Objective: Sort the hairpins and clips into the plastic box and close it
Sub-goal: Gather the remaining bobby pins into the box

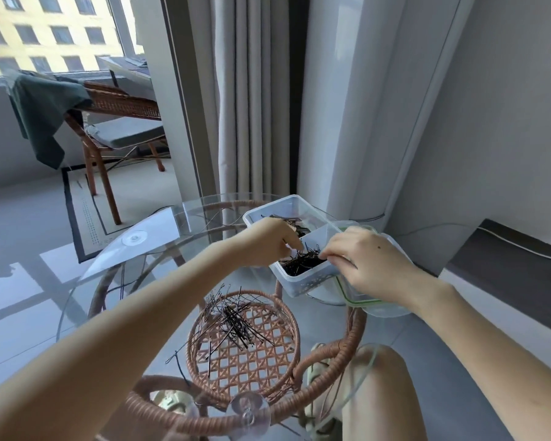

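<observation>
A clear plastic box (pixel 303 283) with two compartments stands on the glass table top (pixel 159 249). Its near compartment holds a heap of thin black hairpins (pixel 303 261); its far compartment holds dark flat clips (pixel 295 221). My left hand (pixel 269 241) reaches over the box's left wall, fingers pinched at the hairpins in the near compartment. My right hand (pixel 368 261) pinches hairpins at the near compartment's right side. A loose pile of black hairpins (pixel 233 321) lies on the glass nearer to me. The box's lid (pixel 360 302), clear with a green seal, lies under my right hand.
The round glass top rests on a rattan frame (pixel 245 354) with a woven lower shelf. My knee (pixel 385 386) is at the table's near right edge. A wall and curtain (pixel 245 100) stand close behind the table. A rattan chair (pixel 115 116) with green cloth stands at far left.
</observation>
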Demonstrator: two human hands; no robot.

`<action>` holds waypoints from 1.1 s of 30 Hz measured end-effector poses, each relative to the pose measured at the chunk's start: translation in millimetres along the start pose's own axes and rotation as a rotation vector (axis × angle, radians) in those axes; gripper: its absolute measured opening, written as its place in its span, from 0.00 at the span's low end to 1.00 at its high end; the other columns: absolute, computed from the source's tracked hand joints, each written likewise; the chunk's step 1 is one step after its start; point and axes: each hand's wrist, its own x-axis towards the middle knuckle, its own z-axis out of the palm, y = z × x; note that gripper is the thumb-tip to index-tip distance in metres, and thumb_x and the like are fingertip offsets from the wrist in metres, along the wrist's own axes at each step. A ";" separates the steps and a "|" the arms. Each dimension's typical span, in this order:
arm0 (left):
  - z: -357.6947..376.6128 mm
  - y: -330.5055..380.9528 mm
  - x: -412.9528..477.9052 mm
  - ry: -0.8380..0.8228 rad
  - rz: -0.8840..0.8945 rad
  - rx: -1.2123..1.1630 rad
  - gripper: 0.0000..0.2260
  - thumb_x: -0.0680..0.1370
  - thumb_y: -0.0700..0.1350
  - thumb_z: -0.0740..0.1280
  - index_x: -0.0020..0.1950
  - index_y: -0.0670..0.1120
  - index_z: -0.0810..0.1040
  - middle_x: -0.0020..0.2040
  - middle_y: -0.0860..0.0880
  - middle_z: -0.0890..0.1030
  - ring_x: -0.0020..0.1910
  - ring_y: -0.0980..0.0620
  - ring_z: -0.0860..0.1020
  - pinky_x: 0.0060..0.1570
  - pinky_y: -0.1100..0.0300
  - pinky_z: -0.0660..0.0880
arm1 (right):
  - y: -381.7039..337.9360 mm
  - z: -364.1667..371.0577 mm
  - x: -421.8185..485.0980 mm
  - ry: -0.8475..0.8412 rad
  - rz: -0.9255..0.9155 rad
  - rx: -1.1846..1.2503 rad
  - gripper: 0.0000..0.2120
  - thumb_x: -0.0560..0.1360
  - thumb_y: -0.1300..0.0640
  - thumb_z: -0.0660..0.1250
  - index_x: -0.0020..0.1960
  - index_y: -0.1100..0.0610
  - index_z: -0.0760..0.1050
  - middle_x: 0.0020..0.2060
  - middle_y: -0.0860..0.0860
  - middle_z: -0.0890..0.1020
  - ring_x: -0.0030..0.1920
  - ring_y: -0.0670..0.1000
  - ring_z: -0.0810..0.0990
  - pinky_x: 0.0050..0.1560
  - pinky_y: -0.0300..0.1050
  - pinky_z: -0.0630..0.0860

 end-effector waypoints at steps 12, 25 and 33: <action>44.0 -101.5 -109.7 0.250 -0.288 -0.079 0.16 0.81 0.46 0.54 0.67 0.49 0.71 0.67 0.48 0.73 0.66 0.49 0.71 0.65 0.56 0.66 | -79.3 92.6 -2.3 -0.342 -0.001 0.342 0.30 0.78 0.44 0.56 0.75 0.54 0.51 0.75 0.49 0.55 0.75 0.45 0.49 0.71 0.38 0.46; 94.0 -55.8 -93.6 0.883 -0.622 -0.958 0.16 0.81 0.46 0.51 0.65 0.45 0.70 0.63 0.45 0.76 0.63 0.49 0.72 0.64 0.46 0.68 | -117.8 151.8 36.5 -0.049 0.336 0.760 0.20 0.81 0.51 0.51 0.69 0.58 0.65 0.61 0.55 0.78 0.62 0.48 0.75 0.61 0.39 0.69; 77.4 -66.5 -110.4 0.676 -0.452 -1.342 0.12 0.81 0.42 0.54 0.60 0.42 0.72 0.59 0.41 0.78 0.60 0.46 0.75 0.64 0.52 0.70 | -102.9 127.4 4.1 -0.072 0.381 1.253 0.14 0.81 0.56 0.53 0.62 0.55 0.72 0.52 0.52 0.83 0.55 0.47 0.80 0.60 0.42 0.74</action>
